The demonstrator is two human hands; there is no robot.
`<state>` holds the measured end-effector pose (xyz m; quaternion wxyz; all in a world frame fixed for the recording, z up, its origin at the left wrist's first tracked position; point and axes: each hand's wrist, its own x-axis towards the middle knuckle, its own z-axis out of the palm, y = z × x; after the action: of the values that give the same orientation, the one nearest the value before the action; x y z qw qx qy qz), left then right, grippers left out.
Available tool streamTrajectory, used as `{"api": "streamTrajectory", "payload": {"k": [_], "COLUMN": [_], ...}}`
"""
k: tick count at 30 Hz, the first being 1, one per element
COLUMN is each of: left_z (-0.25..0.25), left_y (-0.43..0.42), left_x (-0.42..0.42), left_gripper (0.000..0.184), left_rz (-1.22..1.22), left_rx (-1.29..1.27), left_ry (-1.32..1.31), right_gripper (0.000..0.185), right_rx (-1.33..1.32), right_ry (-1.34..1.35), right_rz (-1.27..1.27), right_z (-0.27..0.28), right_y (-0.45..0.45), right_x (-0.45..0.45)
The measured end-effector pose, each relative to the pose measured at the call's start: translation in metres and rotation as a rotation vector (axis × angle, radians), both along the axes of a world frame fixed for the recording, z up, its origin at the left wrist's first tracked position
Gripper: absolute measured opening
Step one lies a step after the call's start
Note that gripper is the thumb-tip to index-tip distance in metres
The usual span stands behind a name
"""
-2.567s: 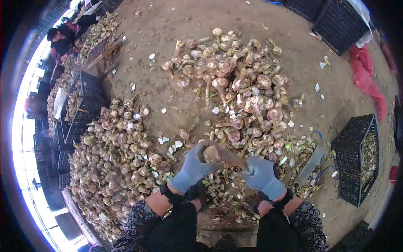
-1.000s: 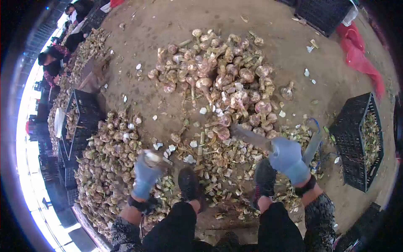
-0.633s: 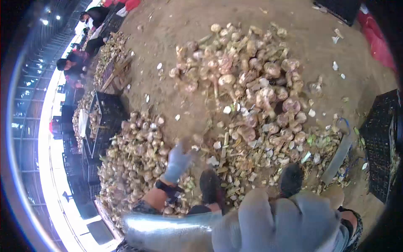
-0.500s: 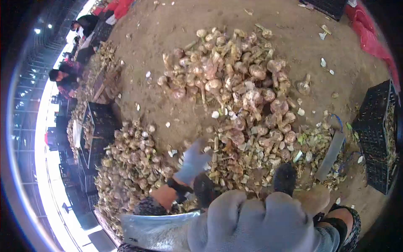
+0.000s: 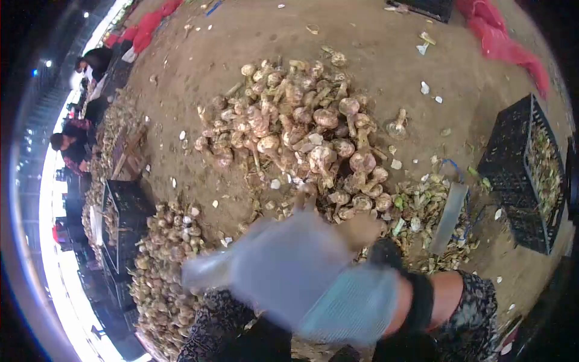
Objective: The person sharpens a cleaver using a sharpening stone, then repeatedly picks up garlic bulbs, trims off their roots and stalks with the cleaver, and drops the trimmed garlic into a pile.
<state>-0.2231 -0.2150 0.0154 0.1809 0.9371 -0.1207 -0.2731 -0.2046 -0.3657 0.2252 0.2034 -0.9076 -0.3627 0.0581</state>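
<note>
My right hand, in a grey glove, is smeared by motion in the lower middle of the head view. It is closed around a knife, whose blurred pale blade points left. Beyond this hand lies a heap of garlic bulbs with stalks and roots on. Of my left hand, only what look like bare fingertips show at the heap's near edge; the right hand hides the rest. A second pile of garlic bulbs, with stalks mostly off, lies to the left.
Cut stalks and peelings lie right of centre beside a flat grey metal strip and blue string. A black crate of scraps stands at right. More black crates are at left, with people beyond. Red netting lies far right.
My right hand has moved forward and left with the knife, toward the heap. My left hand, visible before near the left pile, is now mostly hidden. The view has shifted.
</note>
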Motion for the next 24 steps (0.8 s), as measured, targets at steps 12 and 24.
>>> {"api": "streamTrajectory", "payload": {"k": [12,24], "left_z": [-0.054,-0.071], "left_y": [0.018,0.013], "left_x": [0.032,0.04], "left_gripper": [0.093,0.08], "left_rz": [0.116,0.533], "left_rx": [0.031,-0.365], "left_ry": [0.008,0.255], "right_gripper": [0.017,0.028], "right_rx": [-0.073,0.133], "right_ry": [0.356,0.41], "right_rz": [-0.779,-0.802], "right_z": [-0.146,-0.176], "right_y": [-0.079,-0.078], "right_x": [-0.069,-0.1]}}
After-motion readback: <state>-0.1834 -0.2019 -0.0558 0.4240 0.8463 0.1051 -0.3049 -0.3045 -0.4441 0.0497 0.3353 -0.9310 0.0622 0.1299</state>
